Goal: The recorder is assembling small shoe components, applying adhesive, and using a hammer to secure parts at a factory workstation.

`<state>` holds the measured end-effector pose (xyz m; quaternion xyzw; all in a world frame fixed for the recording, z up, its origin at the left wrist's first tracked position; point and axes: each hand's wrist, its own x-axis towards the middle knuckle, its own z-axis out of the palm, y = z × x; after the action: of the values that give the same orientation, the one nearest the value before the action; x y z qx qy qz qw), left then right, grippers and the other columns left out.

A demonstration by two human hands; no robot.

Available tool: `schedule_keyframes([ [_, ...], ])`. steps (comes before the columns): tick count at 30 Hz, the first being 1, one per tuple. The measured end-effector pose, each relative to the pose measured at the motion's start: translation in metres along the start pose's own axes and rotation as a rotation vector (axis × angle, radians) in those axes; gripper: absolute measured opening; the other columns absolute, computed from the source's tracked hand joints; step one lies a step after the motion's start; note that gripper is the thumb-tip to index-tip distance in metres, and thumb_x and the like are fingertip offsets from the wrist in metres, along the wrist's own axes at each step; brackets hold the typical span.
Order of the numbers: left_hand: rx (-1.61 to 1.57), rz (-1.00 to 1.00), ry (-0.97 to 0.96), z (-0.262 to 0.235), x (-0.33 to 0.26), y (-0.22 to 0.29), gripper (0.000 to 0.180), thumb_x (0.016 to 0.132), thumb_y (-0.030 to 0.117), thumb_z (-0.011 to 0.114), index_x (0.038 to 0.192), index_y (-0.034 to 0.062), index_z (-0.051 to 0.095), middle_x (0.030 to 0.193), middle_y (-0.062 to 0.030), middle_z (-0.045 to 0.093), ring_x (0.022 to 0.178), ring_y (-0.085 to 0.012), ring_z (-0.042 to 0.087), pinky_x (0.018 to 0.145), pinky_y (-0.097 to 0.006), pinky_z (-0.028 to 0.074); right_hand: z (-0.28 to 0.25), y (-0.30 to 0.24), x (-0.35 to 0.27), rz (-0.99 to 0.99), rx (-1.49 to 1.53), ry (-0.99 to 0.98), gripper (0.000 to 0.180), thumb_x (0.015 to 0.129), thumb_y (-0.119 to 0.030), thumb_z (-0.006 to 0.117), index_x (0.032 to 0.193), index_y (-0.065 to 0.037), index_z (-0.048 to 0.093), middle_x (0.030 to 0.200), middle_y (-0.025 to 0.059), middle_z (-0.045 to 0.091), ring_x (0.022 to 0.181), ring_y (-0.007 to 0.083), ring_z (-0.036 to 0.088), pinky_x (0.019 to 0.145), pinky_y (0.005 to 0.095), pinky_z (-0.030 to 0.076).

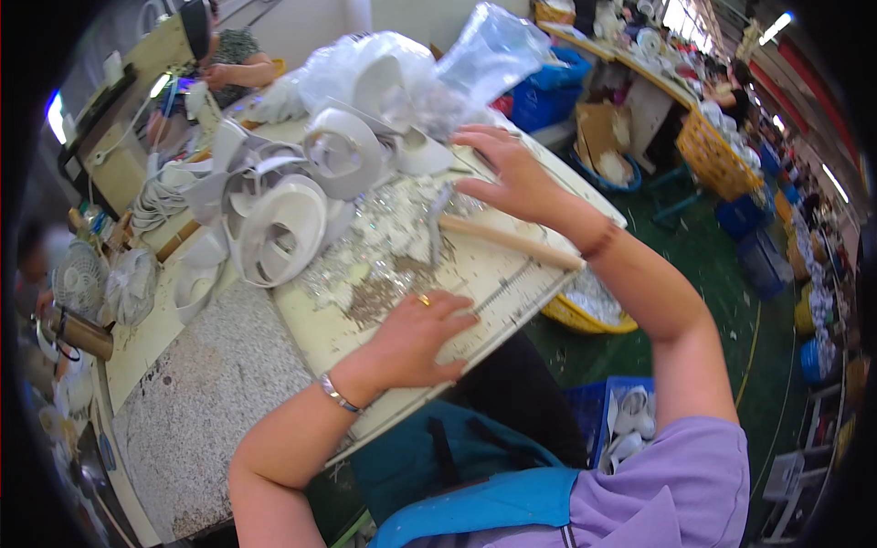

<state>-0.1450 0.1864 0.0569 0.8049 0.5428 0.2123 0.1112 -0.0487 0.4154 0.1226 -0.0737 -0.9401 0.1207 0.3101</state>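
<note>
My left hand lies low over the near edge of the cream worktable, fingers apart and holding nothing. A ring and a metal watch band show on it. My right hand reaches over the table's right side, fingers spread; a small dark thing shows by its palm, too unclear to name. Between the hands lies a hammer with a pale wooden handle and a grey head. Beside its head spreads a heap of glittering silver bits with brown crumbs. White curved shoe uppers are piled to the left.
Behind the pile sit clear plastic bags. A speckled grey slab covers the table's near left. A metal mug and small fans stand at the left edge. Below right are a yellow basket and a blue crate. Another person works across.
</note>
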Motion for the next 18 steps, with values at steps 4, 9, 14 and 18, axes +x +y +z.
schedule_keyframes([
  [4,0.032,-0.035,0.027,0.001,0.007,-0.006,0.052,0.068,0.019,0.067,0.116,0.0048,0.054,0.126,-0.0139,0.048,0.117,-0.0326,0.043,0.097,-0.041,0.034,-0.075,0.002,-0.172,0.277,-0.197,0.069,0.044,0.074,-0.02,0.067,0.112,-0.004,0.054,0.122,0.0165,0.05,0.115,0.0328,0.045,0.098,0.0391,0.036],
  [9,0.07,-0.093,-0.004,-0.004,0.019,0.011,0.044,0.069,0.01,0.062,0.112,0.0021,0.055,0.124,-0.0153,0.049,0.117,-0.0313,0.043,0.099,-0.039,0.032,-0.095,-0.024,-0.46,1.037,-0.568,-0.042,0.054,0.077,-0.03,0.066,0.12,-0.002,0.048,0.124,0.0202,0.045,0.115,0.0366,0.043,0.097,0.0407,0.036],
  [14,0.067,-0.098,0.011,0.014,0.028,0.002,0.039,0.074,0.009,0.059,0.112,0.0015,0.055,0.123,-0.0145,0.049,0.117,-0.0295,0.043,0.099,-0.039,0.032,-0.017,-0.143,-0.598,1.673,-0.129,-0.217,0.082,0.069,-0.044,0.071,0.131,-0.005,0.036,0.136,0.0197,0.034,0.125,0.0356,0.035,0.102,0.0457,0.029],
  [18,0.055,-0.143,0.07,0.022,0.015,0.006,0.035,0.08,0.01,0.055,0.113,-0.0004,0.053,0.124,-0.0152,0.046,0.117,-0.0284,0.042,0.101,-0.039,0.03,0.012,-0.168,-0.596,1.716,-0.289,-0.74,0.097,0.058,-0.044,0.079,0.137,-0.019,0.029,0.144,0.013,0.024,0.131,0.0332,0.026,0.103,0.0564,0.02],
])
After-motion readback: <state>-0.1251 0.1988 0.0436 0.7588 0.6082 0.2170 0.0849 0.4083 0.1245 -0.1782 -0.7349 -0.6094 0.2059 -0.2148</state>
